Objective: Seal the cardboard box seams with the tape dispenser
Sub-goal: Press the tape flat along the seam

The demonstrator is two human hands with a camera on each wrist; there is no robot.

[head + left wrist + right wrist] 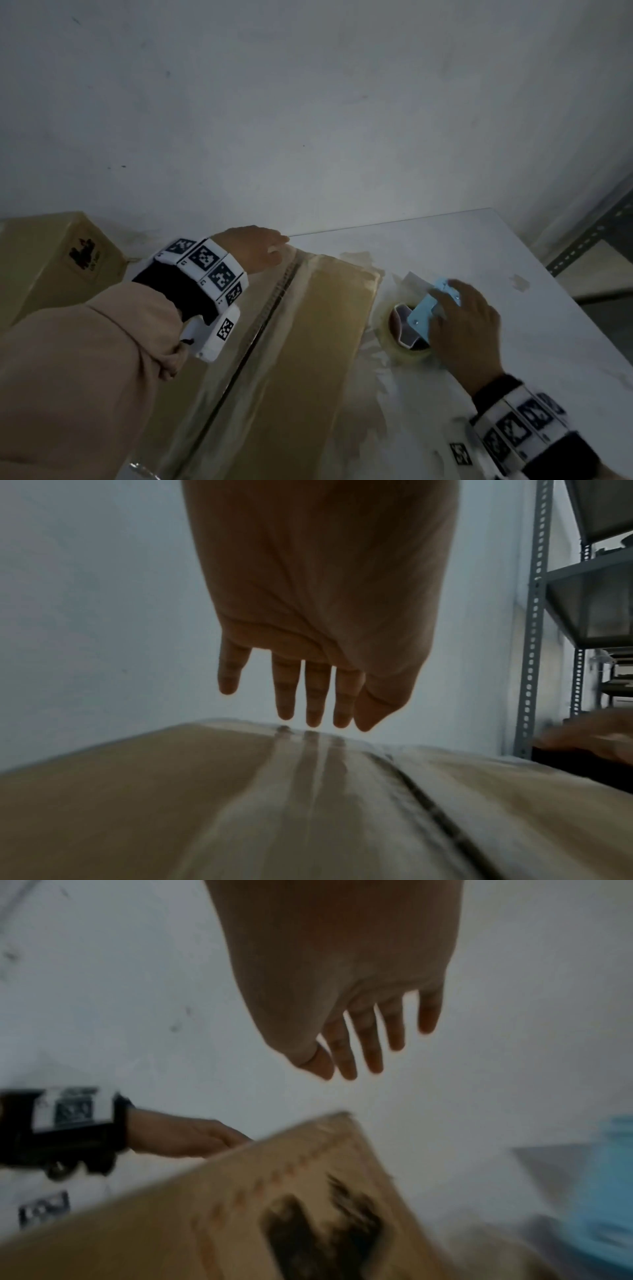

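The brown cardboard box (308,342) lies on the white table, with shiny clear tape along its centre seam (267,318). My left hand (263,246) is at the box's far end. Its fingers (315,696) are straight, tips at the taped far edge of the box (137,804); whether they touch is unclear. The light blue tape dispenser (423,310) with its tape roll (404,346) lies on the table right of the box. My right hand (459,308) is over its handle, fingers (363,1042) straight and holding nothing. The dispenser (609,1191) shows as a blue blur.
A second cardboard box (51,260) stands at the left against the white wall. Grey metal shelving (589,240) rises past the table's right edge (565,308) and also shows as shelving (534,615) in the left wrist view. Tape scraps mark the table top (513,257).
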